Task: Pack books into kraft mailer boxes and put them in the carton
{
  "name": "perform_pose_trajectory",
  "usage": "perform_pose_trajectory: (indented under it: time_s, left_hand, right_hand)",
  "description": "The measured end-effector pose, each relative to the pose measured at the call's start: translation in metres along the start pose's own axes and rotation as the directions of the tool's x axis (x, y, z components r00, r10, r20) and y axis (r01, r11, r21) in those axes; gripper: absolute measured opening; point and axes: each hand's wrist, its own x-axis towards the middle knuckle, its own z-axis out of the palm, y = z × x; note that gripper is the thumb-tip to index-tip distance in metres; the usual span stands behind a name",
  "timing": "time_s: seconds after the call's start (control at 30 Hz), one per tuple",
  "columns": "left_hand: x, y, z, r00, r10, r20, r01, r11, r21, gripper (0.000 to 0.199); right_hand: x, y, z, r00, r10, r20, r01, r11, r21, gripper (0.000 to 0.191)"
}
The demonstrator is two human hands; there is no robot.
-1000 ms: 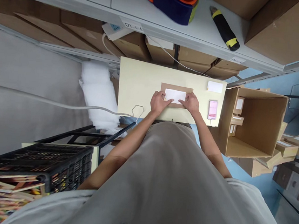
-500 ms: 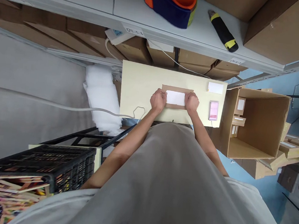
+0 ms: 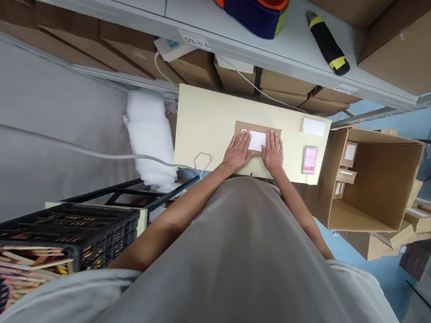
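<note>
A flat brown cardboard box [image 3: 259, 127] lies on the pale yellow tabletop [image 3: 204, 115]. On its upper face is a white label [image 3: 256, 141]. My left hand [image 3: 238, 151] rests flat over the left part of the label and box, fingers stretched out. Over the right end lies my right hand [image 3: 273, 150], also flat with fingers extended. Both palms hide the lower corners of the box. To the right on the tabletop are a phone with a pink screen [image 3: 309, 160] and a stack of white labels [image 3: 313, 127].
A large open carton [image 3: 373, 182] holding small boxes stands right of the table. Above the table runs a shelf with a utility knife [image 3: 328, 43] and a blue-orange tape dispenser [image 3: 253, 7]. White foam wrap [image 3: 148, 129] and a black crate [image 3: 105, 232] are at the left.
Both hands have gone from curled fingers at the label's ends to open, flat palms pressing on the label and box. The box stays in about the same place.
</note>
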Motion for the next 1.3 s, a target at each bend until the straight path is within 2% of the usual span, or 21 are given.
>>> perform_pose_trajectory:
  time_s: [0.27,0.37,0.57,0.87,1.1,1.3]
  left_hand:
    - [0.004,0.01,0.011,0.993,-0.105,-0.048,0.104,0.994,-0.028,0.081]
    - [0.004,0.011,0.011,0.991,-0.12,-0.061,0.118,0.992,-0.038,0.078]
    - [0.001,0.005,0.002,0.993,-0.106,-0.041,0.105,0.994,-0.031,0.079]
    - [0.006,0.001,0.002,0.982,-0.175,-0.07,0.175,0.985,-0.016,0.09]
    - [0.005,0.005,0.003,0.983,-0.166,-0.084,0.167,0.986,0.004,0.079]
    - [0.005,0.019,0.009,0.988,-0.134,-0.072,0.137,0.99,0.03,0.078]
  right_hand:
    - [0.006,-0.023,0.016,1.0,0.029,-0.007,-0.029,1.0,-0.013,0.075]
    - [0.006,-0.027,0.016,1.0,0.02,0.001,-0.02,1.0,-0.019,0.076]
    - [0.001,-0.018,0.004,0.996,-0.051,0.066,0.053,0.998,-0.031,0.083]
    - [0.004,-0.002,0.003,0.987,-0.103,0.122,0.101,0.995,0.02,0.074]
    - [-0.001,-0.007,0.006,0.993,-0.108,0.054,0.106,0.994,0.028,0.069]
    - [-0.001,-0.023,0.015,0.997,-0.077,0.023,0.075,0.995,0.067,0.065]
